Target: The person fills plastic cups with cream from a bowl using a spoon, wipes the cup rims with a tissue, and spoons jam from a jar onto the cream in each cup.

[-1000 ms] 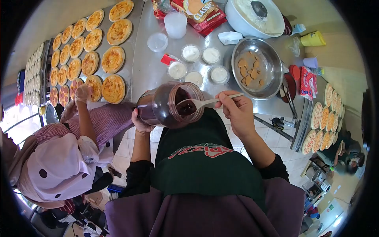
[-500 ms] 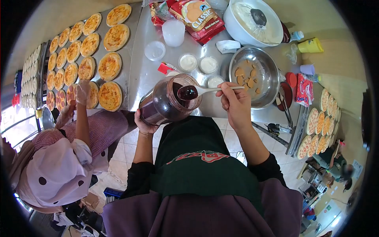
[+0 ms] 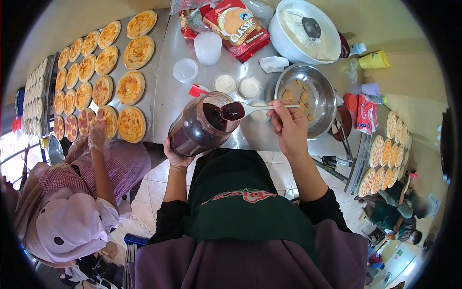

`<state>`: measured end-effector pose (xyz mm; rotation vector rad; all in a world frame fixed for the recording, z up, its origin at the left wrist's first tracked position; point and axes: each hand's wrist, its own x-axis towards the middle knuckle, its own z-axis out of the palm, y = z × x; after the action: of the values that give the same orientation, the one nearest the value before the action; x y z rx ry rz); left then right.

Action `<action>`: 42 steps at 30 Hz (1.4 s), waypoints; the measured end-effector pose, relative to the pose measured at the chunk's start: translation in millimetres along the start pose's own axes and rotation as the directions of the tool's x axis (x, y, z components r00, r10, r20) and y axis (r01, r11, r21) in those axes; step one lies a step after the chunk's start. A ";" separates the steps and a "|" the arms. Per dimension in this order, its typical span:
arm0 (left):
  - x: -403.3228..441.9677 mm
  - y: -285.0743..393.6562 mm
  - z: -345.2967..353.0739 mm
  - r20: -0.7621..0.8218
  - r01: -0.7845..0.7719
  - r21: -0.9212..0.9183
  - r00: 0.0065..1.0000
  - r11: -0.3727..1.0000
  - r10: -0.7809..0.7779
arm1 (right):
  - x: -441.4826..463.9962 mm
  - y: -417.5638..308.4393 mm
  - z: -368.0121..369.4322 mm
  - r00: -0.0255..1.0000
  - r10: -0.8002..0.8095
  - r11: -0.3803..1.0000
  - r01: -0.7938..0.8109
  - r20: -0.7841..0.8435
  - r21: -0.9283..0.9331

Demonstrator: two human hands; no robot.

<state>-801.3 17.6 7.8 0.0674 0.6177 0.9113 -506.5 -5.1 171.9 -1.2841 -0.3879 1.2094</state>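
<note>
My left hand (image 3: 177, 156) grips the bottom of a large clear jar (image 3: 195, 135), tilted with its mouth toward the upper right. Dark red jam (image 3: 214, 115) fills part of it. In my right hand (image 3: 289, 126), pinched by the handle, is a white spoon (image 3: 252, 108). Its bowl carries a glossy heap of the jam at the jar's mouth. Beyond the jar stand small clear cups with white filling, one (image 3: 225, 84) beside another (image 3: 250, 87). A third cup (image 3: 260, 115) is partly hidden behind the spoon.
A steel bowl (image 3: 329, 103) holding biscuit pieces stands right of my right hand. Farther back are a red biscuit packet (image 3: 237, 30), a stacked set of plastic cups (image 3: 208, 48) and a white tub (image 3: 284, 45). At left, a co-worker's gloved hand (image 3: 97, 137) is over pizza bases (image 3: 131, 124).
The jar and spoon have shifted only slightly relative to each other, the spoonful staying at the mouth. The view has tilted a little. The co-worker's gloved hands have moved closer together.
</note>
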 end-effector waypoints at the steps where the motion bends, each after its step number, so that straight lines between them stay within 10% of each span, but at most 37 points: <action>1: -0.5 -0.1 -1.1 -0.018 0.002 -0.016 1.000 1.000 -0.003 | 2.5 -1.0 -2.3 1.000 0.002 1.000 -0.002 -0.008 0.020; 14: 14.4 15.9 0.2 -0.032 -0.153 -0.156 0.988 0.976 0.150 | 65.3 26.3 -61.9 0.977 -0.083 0.996 0.075 -0.195 -0.046; 33: 46.5 33.1 16.6 0.571 0.224 -0.181 0.817 0.958 -0.083 | 93.1 55.2 -73.3 0.943 -0.128 0.979 0.071 -0.306 -0.191; 40: 41.8 31.1 11.1 0.494 0.067 -0.215 0.868 0.974 0.049 | 100.0 56.5 -70.9 0.943 -0.194 0.956 0.119 -0.271 -0.270; 42: 40.6 40.3 21.8 0.539 0.268 -0.176 0.832 0.947 -0.135 | 100.7 56.2 -69.0 0.939 -0.205 0.953 0.126 -0.276 -0.276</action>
<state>-800.3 77.8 19.1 0.0234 -0.0025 0.7102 -438.3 34.0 62.9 -1.5983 -0.4283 0.8198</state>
